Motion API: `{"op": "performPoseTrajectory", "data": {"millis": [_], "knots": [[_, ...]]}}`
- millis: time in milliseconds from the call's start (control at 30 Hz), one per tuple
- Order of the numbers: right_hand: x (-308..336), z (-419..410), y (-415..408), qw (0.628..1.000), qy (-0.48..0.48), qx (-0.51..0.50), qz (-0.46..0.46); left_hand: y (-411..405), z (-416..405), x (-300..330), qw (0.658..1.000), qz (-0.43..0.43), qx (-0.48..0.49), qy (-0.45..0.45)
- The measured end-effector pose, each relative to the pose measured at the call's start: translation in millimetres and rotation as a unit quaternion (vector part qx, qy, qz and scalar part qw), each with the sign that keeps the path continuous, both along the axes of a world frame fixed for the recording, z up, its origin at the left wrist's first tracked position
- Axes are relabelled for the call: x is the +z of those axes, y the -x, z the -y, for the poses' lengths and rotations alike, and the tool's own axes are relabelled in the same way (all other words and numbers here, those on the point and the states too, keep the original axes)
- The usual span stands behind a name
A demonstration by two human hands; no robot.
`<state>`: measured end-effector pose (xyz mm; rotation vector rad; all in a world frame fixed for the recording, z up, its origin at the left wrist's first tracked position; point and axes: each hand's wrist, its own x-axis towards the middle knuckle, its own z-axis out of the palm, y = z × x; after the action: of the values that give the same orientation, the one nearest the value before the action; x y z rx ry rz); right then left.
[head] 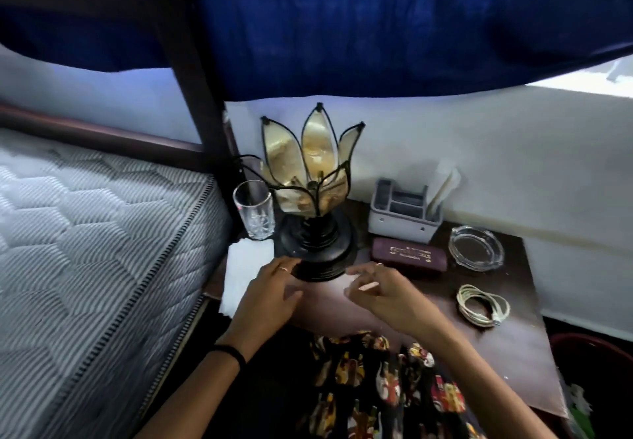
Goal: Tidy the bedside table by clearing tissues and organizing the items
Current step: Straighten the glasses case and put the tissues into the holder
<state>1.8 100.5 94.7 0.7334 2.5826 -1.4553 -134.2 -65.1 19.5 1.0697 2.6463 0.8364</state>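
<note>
1. A dark wooden bedside table [507, 346] seen from above, beside a quilted mattress [85, 250]. The landmark is a lotus-shaped lamp [313, 198] with a round black base, standing toward the table's left rear.
2. The left hand [270, 293] lies open with its fingertips touching the lamp base's front left edge; it holds nothing.
3. The right hand [380, 289] hovers just in front and to the right of the lamp base, fingers loosely spread and curled, holding nothing.
4. A flat white tissue [245, 267] lies left of the lamp base, at the table's left edge, its long side running front to back. It sits directly beside the left hand, so that hand is clearly nearer.
5. A clear drinking glass [255, 209] stands upright just left of the lamp, behind the tissue.
6. Right of the lamp: a grey organizer [404, 212] at the back holding a paper, a maroon case [409, 254] in front of it, a glass ashtray [476, 248] farther right, and a coiled white cable [483, 305] nearer the front.
</note>
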Motion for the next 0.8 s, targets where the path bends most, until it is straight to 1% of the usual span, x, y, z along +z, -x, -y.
{"op": "performPoseTrajectory", "data": {"millis": [67,167,233,333,433,500,633,667,700,800], "knots": [[0.7,25.2,18.8,0.999,-0.016,0.041,0.031,9.4,25.5,-3.9,0.998,0.002,0.058,0.024],[-12.7,58.8,51.7,0.993,-0.019,0.073,0.088,16.7,51.0,-8.7,0.986,0.037,0.148,0.065],[-26.2,78.2,70.6,0.992,-0.014,0.057,0.113,17.9,59.7,-11.4,0.977,0.073,0.191,0.067],[-46.5,103.5,91.6,0.992,-0.002,0.007,0.126,18.7,61.1,-12.7,0.962,0.134,0.235,0.037],[-75.5,124.8,107.7,0.989,0.082,-0.069,0.104,21.7,54.9,-13.9,0.946,0.186,0.265,0.002],[-90.1,130.7,115.0,0.979,0.128,-0.138,0.078,24.3,50.2,-14.1,0.943,0.189,0.275,0.001],[-117.3,124.8,129.5,0.934,0.246,-0.248,0.071,33.1,43.7,-14.0,0.932,0.205,0.299,-0.011],[-119.5,122.2,132.8,0.928,0.26,-0.257,0.073,34.5,43.2,-14.2,0.93,0.212,0.3,-0.02],[-108.0,122.2,132.6,0.925,0.272,-0.251,0.085,35.7,43.0,-13.8,0.928,0.222,0.298,-0.027],[-87.1,123.4,129.1,0.926,0.293,-0.213,0.11,32.8,41.3,-11.2,0.914,0.268,0.301,-0.054]]}}
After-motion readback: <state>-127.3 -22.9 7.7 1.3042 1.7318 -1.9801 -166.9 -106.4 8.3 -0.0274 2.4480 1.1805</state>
